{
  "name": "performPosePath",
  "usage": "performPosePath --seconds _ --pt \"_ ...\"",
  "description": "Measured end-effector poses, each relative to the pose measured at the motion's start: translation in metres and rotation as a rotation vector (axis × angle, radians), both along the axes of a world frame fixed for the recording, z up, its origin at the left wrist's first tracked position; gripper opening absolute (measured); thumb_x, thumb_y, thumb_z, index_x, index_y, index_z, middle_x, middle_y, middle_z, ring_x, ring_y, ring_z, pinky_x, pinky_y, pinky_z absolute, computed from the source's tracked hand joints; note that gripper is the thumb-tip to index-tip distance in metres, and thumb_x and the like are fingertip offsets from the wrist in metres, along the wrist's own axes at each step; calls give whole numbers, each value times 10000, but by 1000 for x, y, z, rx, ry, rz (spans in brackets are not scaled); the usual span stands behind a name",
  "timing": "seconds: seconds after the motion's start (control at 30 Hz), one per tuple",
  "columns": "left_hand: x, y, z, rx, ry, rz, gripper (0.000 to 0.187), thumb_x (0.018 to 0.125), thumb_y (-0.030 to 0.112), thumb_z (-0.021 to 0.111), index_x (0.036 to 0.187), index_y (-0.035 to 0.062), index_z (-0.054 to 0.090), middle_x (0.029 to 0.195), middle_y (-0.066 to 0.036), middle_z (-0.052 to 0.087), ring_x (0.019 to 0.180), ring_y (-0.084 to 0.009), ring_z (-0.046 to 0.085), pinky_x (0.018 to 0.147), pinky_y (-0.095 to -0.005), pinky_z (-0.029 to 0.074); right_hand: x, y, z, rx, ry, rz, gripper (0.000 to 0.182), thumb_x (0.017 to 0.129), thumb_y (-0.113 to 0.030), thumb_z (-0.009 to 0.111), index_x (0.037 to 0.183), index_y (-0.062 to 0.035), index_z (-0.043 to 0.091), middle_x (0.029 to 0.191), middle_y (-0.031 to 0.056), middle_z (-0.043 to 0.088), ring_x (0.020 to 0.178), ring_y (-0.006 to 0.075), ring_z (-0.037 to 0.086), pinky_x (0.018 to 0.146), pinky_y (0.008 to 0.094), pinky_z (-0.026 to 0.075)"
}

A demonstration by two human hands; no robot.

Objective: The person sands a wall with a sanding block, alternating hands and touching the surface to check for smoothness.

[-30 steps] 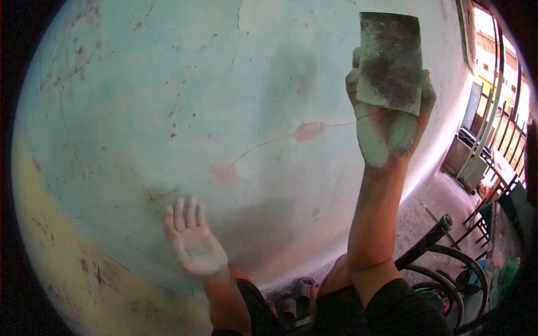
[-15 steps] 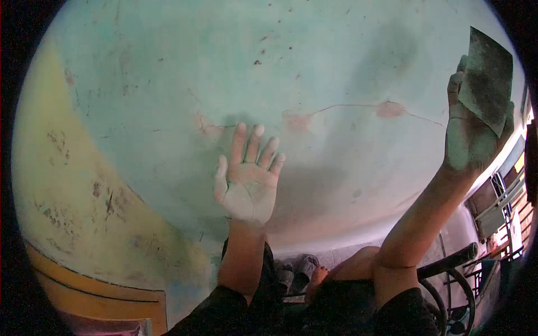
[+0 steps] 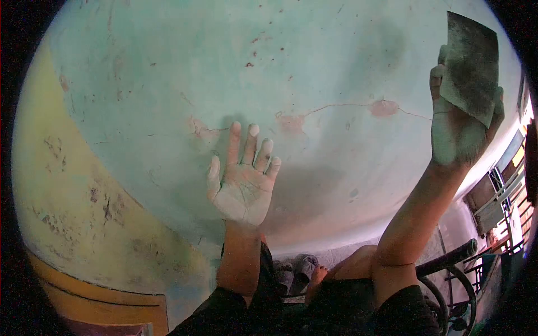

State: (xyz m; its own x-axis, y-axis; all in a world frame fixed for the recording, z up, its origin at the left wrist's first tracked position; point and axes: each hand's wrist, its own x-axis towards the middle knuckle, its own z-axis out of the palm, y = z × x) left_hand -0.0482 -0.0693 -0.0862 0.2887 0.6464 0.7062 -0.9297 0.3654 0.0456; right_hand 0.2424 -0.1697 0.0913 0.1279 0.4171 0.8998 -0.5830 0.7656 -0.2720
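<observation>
My left hand is raised palm toward me, its fingers spread and coated with pale dust, holding nothing. In front of it is the green wall, which has a thin crack and reddish bare patches. At the upper right, my right hand grips a dark, rough sheet of sandpaper. The sheet is held upright and covers most of the fingers. Pale dust shows on this palm too.
A yellow wall section with dark scuffs meets the green at left. An orange wooden piece stands at lower left. Grey footwear and a bare foot lie below. A dark metal tube frame is at lower right.
My right hand and the sandpaper have shifted up and to the left in view. My left hand has moved slightly left and stays spread.
</observation>
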Motion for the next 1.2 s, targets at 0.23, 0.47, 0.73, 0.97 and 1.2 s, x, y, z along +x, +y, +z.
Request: performPosePath --seconds 0.23,0.47,0.73,0.97,1.2 --pt "5 -12 5 32 406 526 675 957 385 467 1505 44 273 1468 -207 389 1264 -365 469 1044 -501 346 -21 10 -4 56 -50 11 576 965 -340 515 1387 41 424 1351 256 513 1247 445 490 1025 551 393" --pt "17 -32 15 165 650 940 643 934 330 574 1421 -42 377 1331 -253 516 1127 -334 593 971 -412 418 -68 27 -10 183 111 -1319 515 831 -123 764 1246 31 500 1222 191 584 1089 289 619 796 299 530" --pt "18 -31 17 155 692 1042 631 941 337 586 1412 -36 394 1307 -248 545 1101 -319 611 945 -407 434 -67 27 -11 189 106 -1299 571 769 -127 832 1213 19 504 1228 176 581 1097 291 608 692 271 550" --pt "21 -29 17 184 727 1138 583 954 334 576 1388 -28 432 1317 -229 538 1107 -308 609 943 -401 447 -60 23 -10 181 104 -1331 556 776 -128 825 1209 23 511 1227 173 579 1128 295 589 786 317 547" --pt "30 -20 6 269 868 1483 466 930 189 597 1344 -3 499 1347 -196 521 1090 -299 611 923 -412 474 -57 20 -11 162 80 -1352 469 869 -130 717 1259 25 507 1280 169 545 1130 299 588 916 378 495"
